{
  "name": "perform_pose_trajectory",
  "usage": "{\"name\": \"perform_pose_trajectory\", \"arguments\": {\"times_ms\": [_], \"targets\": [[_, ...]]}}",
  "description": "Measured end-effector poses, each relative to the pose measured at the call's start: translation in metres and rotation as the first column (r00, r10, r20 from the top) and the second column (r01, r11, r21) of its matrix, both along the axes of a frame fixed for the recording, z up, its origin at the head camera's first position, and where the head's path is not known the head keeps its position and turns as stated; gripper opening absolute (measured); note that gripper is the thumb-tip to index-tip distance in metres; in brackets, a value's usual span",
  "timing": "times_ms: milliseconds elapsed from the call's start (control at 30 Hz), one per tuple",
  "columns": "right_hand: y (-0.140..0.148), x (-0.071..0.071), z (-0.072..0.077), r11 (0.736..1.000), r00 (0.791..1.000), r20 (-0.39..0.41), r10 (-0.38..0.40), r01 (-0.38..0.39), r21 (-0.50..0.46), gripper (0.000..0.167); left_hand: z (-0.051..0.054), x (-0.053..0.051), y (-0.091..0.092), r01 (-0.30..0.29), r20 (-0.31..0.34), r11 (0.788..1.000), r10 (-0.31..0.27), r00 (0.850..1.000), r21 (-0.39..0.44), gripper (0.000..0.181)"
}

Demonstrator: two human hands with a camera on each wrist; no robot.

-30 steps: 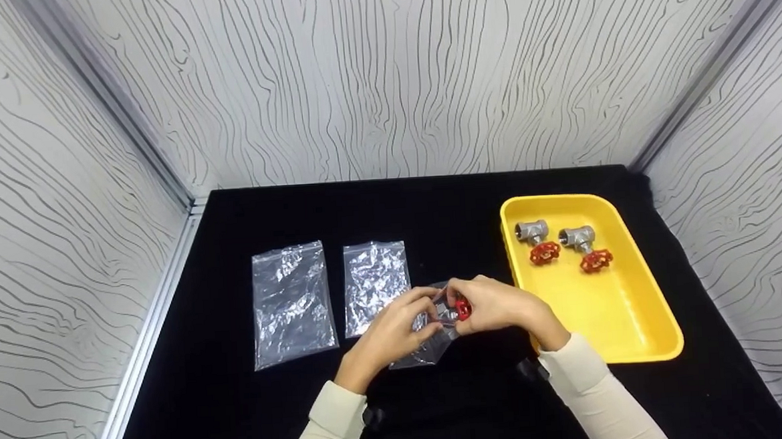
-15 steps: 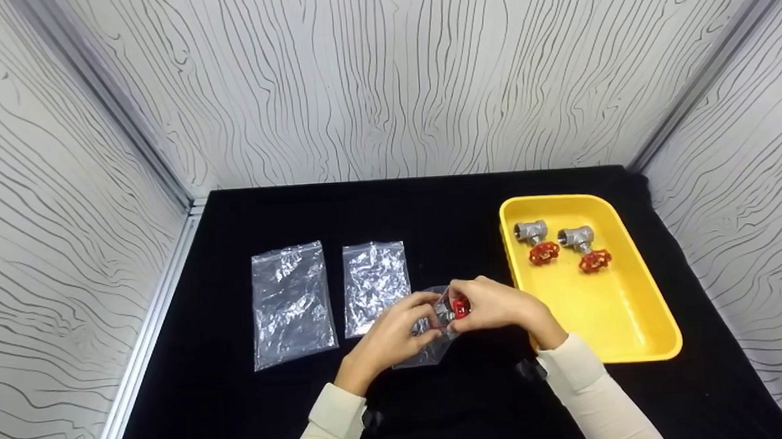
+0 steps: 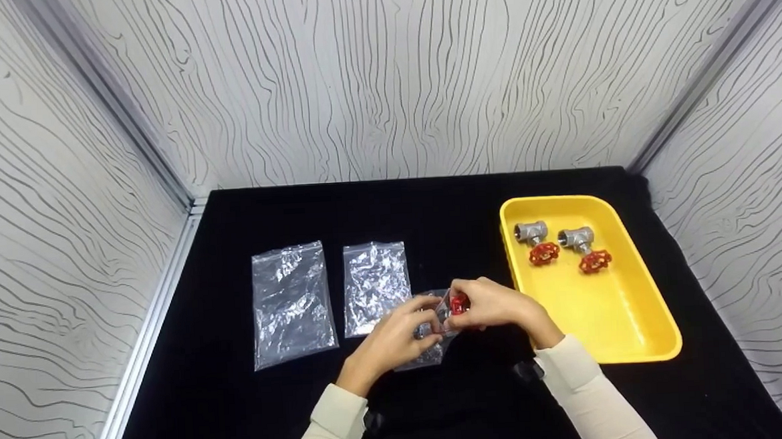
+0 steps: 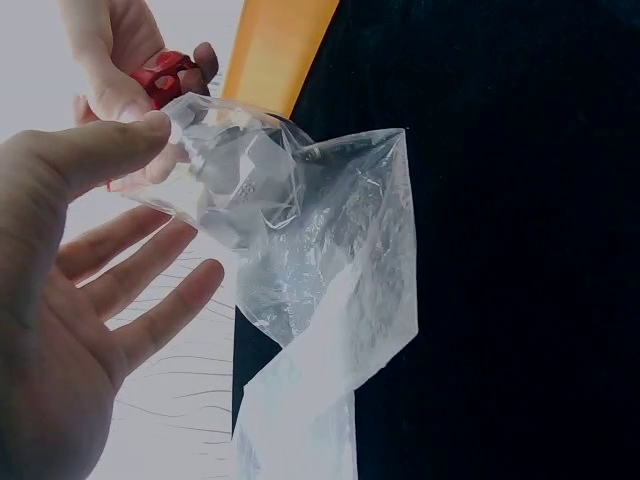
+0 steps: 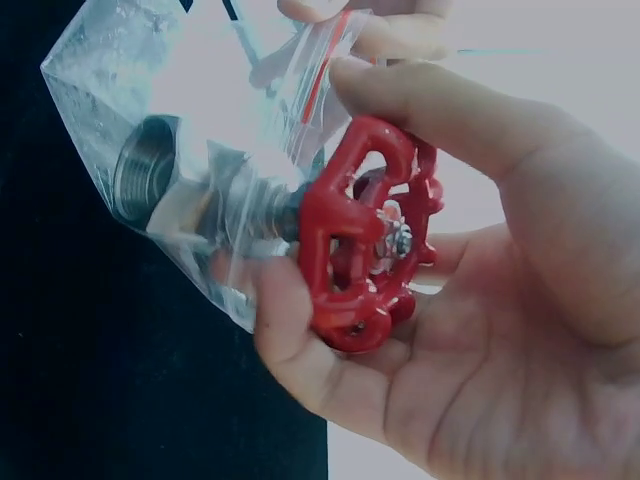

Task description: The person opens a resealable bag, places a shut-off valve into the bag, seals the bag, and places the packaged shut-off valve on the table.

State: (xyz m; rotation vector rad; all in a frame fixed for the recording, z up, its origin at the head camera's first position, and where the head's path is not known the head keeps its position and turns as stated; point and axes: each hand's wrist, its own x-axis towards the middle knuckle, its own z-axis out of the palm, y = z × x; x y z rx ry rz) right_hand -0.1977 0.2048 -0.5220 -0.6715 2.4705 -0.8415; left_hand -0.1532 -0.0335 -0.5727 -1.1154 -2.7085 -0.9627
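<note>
The red-handwheel valve (image 5: 335, 215) lies body-inward in the zip-lock bag (image 4: 360, 260), stem pointing out to the nearer right hand (image 3: 492, 303), whose fingers curl round its wheel, while the left hand (image 3: 397, 333) pinches the bag's rim.

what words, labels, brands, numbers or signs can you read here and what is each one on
No text can be read in any view.
Metal valve body in the held bag: faint marks, perhaps lettering, too small and blurred to read.
Red handwheel: no lettering visible.
Two valves in the yellow tray: too small to tell.
</note>
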Motion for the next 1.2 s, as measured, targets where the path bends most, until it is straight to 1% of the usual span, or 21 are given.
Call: {"name": "perform_pose_trajectory", "arguments": {"times_ms": [67, 233, 333, 533, 633, 767, 900, 1033, 1133, 1200], "targets": [[-0.001, 0.000, -0.002, 1.000, 1.000, -0.007, -0.020, 0.020, -0.004, 0.036, -0.002, 0.000, 0.001, -0.001, -0.003, 1.000, 0.001, 1.000, -0.007, 0.009], [-0.004, -0.001, -0.007, 0.998, 0.997, -0.041, -0.065, 0.066, 0.009, 0.041, -0.004, 0.000, 0.003, 0.001, 0.012, 1.000, -0.001, 1.000, -0.012, 0.010], [-0.005, 0.000, -0.009, 0.997, 0.995, -0.059, -0.078, 0.079, 0.018, 0.043, -0.006, 0.000, 0.003, 0.002, 0.023, 1.000, -0.002, 1.000, -0.004, 0.010], [-0.005, 0.001, -0.010, 0.996, 0.995, -0.056, -0.086, 0.088, 0.023, 0.046, -0.007, 0.001, 0.003, 0.006, 0.037, 1.000, -0.007, 0.999, 0.021, 0.010], [-0.005, 0.001, -0.009, 0.995, 0.995, -0.023, -0.099, 0.098, -0.005, 0.044, -0.009, 0.001, 0.003, 0.005, 0.033, 0.999, -0.006, 0.999, 0.036, 0.009], [-0.005, 0.002, -0.009, 0.991, 0.994, 0.028, -0.104, 0.106, -0.080, 0.039, -0.011, 0.000, 0.003, -0.011, 0.030, 0.999, 0.009, 1.000, 0.051, 0.008], [-0.004, 0.003, -0.009, 0.990, 0.997, 0.004, -0.082, 0.082, -0.116, 0.034, -0.013, -0.001, 0.003, -0.030, 0.025, 0.997, 0.028, 0.999, 0.065, 0.009], [-0.004, 0.004, -0.010, 0.988, 0.998, -0.020, -0.066, 0.063, -0.139, 0.030, -0.014, 0.000, 0.002, -0.041, 0.005, 0.996, 0.041, 0.999, 0.079, 0.010], [-0.004, 0.004, -0.013, 0.985, 0.997, -0.031, -0.068, 0.062, -0.163, 0.029, -0.015, 0.001, 0.002, -0.053, -0.016, 0.995, 0.054, 0.998, 0.087, 0.011], [-0.004, 0.004, -0.015, 0.984, 0.996, -0.053, -0.077, 0.067, -0.166, 0.029, -0.015, 0.001, 0.002, -0.060, -0.026, 0.994, 0.063, 0.998, 0.092, 0.012]]}}
